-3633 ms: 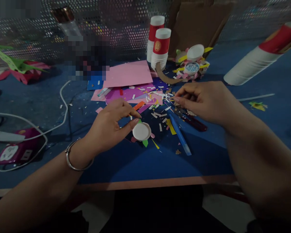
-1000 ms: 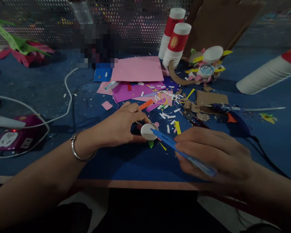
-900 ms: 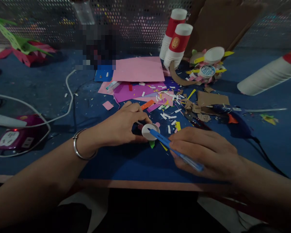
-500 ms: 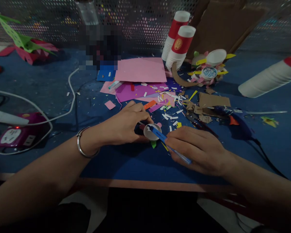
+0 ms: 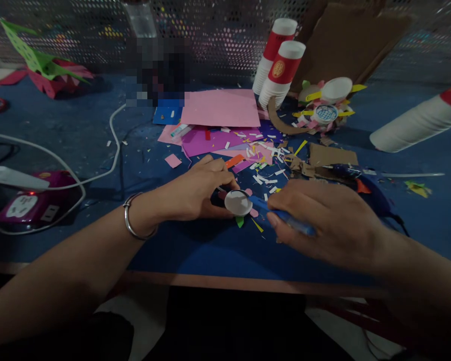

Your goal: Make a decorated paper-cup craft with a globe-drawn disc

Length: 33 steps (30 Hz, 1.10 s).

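A small round white cup end point(image 5: 237, 204) faces up near the table's front, with pink and green paper pieces around its outside. My left hand point(image 5: 201, 190) is closed on its left side, thumb and forefinger at the rim. A dark line shows along the inside of the far rim. In my right hand point(image 5: 323, 223) is a blue marker point(image 5: 260, 202), gripped like a pen and partly blurred. Its tip end lies at the cup's right rim; whether it touches cannot be made out.
Paper scraps point(image 5: 265, 178) and pink sheets point(image 5: 221, 108) lie beyond my hands. A blue glue gun point(image 5: 376, 193) and cardboard pieces point(image 5: 332, 156) are on the right, stacked paper cups point(image 5: 281, 72) behind. A purple power socket point(image 5: 32, 205) with white cable point(image 5: 115, 130) sits left.
The marker has moved from inside the cup to its right rim, with my right hand shifting right. A dark line now shows along the inner far rim. My left hand keeps its hold.
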{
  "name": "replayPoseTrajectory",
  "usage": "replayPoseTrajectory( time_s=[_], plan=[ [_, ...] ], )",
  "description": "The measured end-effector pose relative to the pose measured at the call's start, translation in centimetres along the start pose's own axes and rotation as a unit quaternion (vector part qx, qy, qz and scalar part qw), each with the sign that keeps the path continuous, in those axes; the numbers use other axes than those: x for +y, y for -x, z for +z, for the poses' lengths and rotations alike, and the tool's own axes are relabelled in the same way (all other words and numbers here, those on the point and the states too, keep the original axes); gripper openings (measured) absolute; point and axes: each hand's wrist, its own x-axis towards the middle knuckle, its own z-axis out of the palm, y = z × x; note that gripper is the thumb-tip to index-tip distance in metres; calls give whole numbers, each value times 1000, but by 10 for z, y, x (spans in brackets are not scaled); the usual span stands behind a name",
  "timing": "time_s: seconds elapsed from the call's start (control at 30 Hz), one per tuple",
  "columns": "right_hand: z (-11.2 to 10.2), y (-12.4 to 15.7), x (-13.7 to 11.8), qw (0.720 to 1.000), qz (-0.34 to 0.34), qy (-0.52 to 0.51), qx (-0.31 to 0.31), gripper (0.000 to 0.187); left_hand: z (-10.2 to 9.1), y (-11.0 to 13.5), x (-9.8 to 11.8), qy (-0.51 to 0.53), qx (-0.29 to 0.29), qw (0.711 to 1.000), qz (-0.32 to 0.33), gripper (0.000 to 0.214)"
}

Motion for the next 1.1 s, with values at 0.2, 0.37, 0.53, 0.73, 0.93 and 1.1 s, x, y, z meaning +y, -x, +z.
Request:
replayPoseTrajectory(
  time_s=[0.2,0.37,0.53,0.73,0.93,1.1],
  plan=[
    [-9,-19,13,988,99,-99,-57,15,0,0,1,24,15,999,20,37],
    [-6,-30,26,960,197,-189,-61,14,-4,-1,6,16,2,1000,-2,34],
    [12,-28,31,885,315,-339,-48,17,-5,-2,7,5,-19,999,-29,42],
    [31,-19,28,883,289,-370,19,15,-5,-3,4,3,-24,999,-34,40],
    [27,-14,23,950,222,-214,51,12,-5,-5,3,1,-27,999,-28,36],
    [22,-8,18,969,189,-149,64,12,-4,-4,2,6,-15,1000,-11,38]
  ],
)
